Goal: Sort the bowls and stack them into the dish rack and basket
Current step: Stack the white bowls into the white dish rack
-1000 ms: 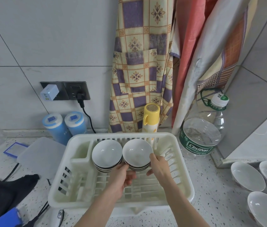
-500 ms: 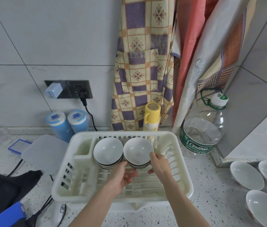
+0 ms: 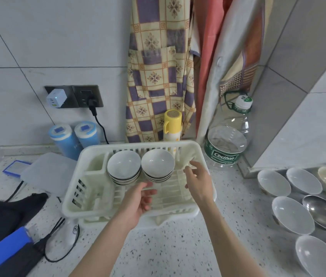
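Observation:
A white plastic dish rack (image 3: 74,198) stands on the speckled counter. Two stacks of small white bowls lean side by side at its back: the left stack (image 3: 123,166) and the right stack (image 3: 157,164). My left hand (image 3: 138,202) hovers over the rack's front, fingers relaxed, holding nothing. My right hand (image 3: 199,178) hovers just right of the right stack, fingers spread, apart from the bowls. Several white bowls (image 3: 273,182) and steel bowls (image 3: 322,211) lie on the counter at the right.
A large water bottle (image 3: 227,140) and a yellow flask (image 3: 172,124) stand behind the rack. Two blue canisters (image 3: 74,137), a translucent lid (image 3: 48,173), black cloth and cables lie to the left. Aprons hang on the wall.
Both hands have let go of the right bowl stack and drawn back toward me. The stack stays in the rack. The view has shifted, showing more bowls at the right.

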The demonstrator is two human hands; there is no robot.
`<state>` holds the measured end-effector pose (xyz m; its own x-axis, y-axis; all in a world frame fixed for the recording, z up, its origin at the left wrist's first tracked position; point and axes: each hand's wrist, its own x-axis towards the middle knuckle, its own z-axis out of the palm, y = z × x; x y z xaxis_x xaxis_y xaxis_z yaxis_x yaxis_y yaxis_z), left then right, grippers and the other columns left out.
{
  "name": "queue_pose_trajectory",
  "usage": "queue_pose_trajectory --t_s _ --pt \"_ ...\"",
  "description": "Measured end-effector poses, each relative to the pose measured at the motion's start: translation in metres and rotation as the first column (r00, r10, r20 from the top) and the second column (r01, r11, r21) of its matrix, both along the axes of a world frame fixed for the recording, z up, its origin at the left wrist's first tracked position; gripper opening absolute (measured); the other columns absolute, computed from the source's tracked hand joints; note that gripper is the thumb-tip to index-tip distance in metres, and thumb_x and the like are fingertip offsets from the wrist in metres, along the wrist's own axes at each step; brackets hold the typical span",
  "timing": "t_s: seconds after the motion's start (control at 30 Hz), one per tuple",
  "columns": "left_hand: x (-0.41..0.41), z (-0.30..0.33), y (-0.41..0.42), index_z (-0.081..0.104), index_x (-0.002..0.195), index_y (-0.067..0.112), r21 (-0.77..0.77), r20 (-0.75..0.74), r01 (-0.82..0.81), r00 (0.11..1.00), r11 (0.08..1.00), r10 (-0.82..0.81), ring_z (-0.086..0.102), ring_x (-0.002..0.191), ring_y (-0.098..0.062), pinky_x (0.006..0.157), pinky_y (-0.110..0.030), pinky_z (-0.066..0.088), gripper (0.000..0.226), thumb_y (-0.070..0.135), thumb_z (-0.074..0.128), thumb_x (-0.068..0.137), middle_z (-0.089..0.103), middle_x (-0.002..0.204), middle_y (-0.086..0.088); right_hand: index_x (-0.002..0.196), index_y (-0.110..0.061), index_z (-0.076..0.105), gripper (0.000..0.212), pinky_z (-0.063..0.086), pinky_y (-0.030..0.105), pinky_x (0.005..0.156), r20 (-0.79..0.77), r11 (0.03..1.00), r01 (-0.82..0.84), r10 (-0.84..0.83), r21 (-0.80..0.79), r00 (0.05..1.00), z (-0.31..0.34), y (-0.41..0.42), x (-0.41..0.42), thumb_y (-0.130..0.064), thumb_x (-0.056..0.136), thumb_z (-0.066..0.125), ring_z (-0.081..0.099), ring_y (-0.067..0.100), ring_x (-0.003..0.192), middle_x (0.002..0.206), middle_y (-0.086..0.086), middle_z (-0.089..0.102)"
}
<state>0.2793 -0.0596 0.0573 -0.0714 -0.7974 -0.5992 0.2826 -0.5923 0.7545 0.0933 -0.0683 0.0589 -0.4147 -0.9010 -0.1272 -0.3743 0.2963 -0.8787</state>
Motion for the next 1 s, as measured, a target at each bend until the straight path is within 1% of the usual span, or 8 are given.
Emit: queue_pose_trajectory --t_s 0.1,0.17,0.33,0.6,0.7,0.8,0.93,1.0 --pt "-0.014 0.004 0.017 0.065 0.095 0.008 -0.040 -0.005 0.022 1.000 0.999 -0.022 0.044 0.041 -0.009 0.035 -0.020 0.029 0.017 0.018 0.052 0.097 0.063 0.060 -0.001 0.123 -0.029 0.058 0.033 0.050 0.023 0.054 0.096 0.996 0.067 -0.060 -0.064 0.994 0.001 0.029 -0.012 -0.033 0.091 0.051 0.063 0.004 0.053 0.094 -0.009 0.072" --pt "-0.026 0.005 0.030 0.065 0.093 0.009 -0.058 0.000 0.061 0.998 0.996 -0.061 0.044 0.042 -0.009 0.036 -0.021 0.030 0.018 0.018 0.050 0.097 0.062 0.060 0.000 0.118 -0.027 0.060 0.028 0.044 0.013 0.047 0.149 0.990 0.113 -0.099 -0.082 0.984 0.000 0.048 -0.023 -0.027 0.091 0.052 0.061 0.004 0.053 0.088 -0.010 0.072" --pt "-0.072 0.000 0.066 0.064 0.093 0.008 -0.037 0.065 0.213 0.975 0.976 -0.211 0.045 0.043 -0.010 0.038 -0.021 0.029 0.021 0.019 0.048 0.098 0.062 0.060 0.000 0.112 -0.023 0.064 0.026 0.044 0.016 0.043 0.153 0.987 0.155 -0.145 -0.050 0.977 -0.002 0.086 -0.061 -0.020 0.092 0.049 0.055 0.001 0.044 0.078 -0.010 0.073" --pt "-0.192 -0.035 0.124 0.065 0.103 0.012 0.140 0.212 0.382 0.889 0.913 -0.405 0.048 0.045 -0.012 0.040 -0.021 0.028 0.019 0.025 0.054 0.093 0.069 0.063 0.000 0.102 -0.022 0.069 0.023 0.039 0.013 0.041 0.161 0.991 0.119 -0.108 -0.063 0.981 -0.005 0.124 -0.164 -0.016 0.091 0.050 0.054 0.003 0.042 0.068 -0.011 0.073" --pt "-0.243 -0.051 0.143 0.059 0.111 0.020 0.168 0.282 0.482 0.812 0.860 -0.510 0.047 0.045 -0.009 0.040 -0.020 0.025 0.025 0.037 0.056 0.093 0.071 0.072 0.002 0.101 -0.022 0.068 0.021 0.042 0.015 0.044 0.163 0.994 0.101 -0.092 -0.051 0.982 -0.010 0.136 -0.213 -0.016 0.092 0.051 0.054 0.004 0.043 0.067 -0.011 0.072" --pt "-0.288 -0.063 0.158 0.050 0.121 0.026 0.164 0.368 0.597 0.701 0.785 -0.610 0.048 0.054 -0.010 0.041 -0.019 0.026 0.032 0.047 0.049 0.096 0.070 0.088 0.002 0.098 -0.021 0.069 0.020 0.047 0.023 0.053 0.166 0.993 0.119 -0.113 -0.025 0.980 -0.016 0.147 -0.260 -0.017 0.092 0.051 0.057 0.006 0.048 0.067 -0.013 0.071" --pt "-0.335 -0.069 0.174 0.040 0.136 0.027 0.199 0.382 0.626 0.659 0.754 -0.648 0.046 0.054 -0.008 0.042 -0.020 0.024 0.049 0.051 0.049 0.095 0.071 0.093 0.001 0.097 -0.030 0.067 0.024 0.041 0.013 0.051 0.145 0.995 0.093 -0.095 0.020 0.985 -0.020 0.165 -0.309 -0.018 0.090 0.048 0.056 0.001 0.047 0.074 -0.011 0.073" --pt "-0.350 -0.072 0.181 0.040 0.131 0.030 0.197 0.371 0.612 0.677 0.766 -0.636 0.046 0.053 -0.009 0.042 -0.020 0.024 0.045 0.051 0.052 0.093 0.073 0.093 0.000 0.100 -0.029 0.067 0.024 0.044 0.019 0.055 0.164 0.994 0.099 -0.104 0.038 0.981 -0.025 0.173 -0.327 -0.018 0.090 0.047 0.056 0.002 0.048 0.076 -0.010 0.074"
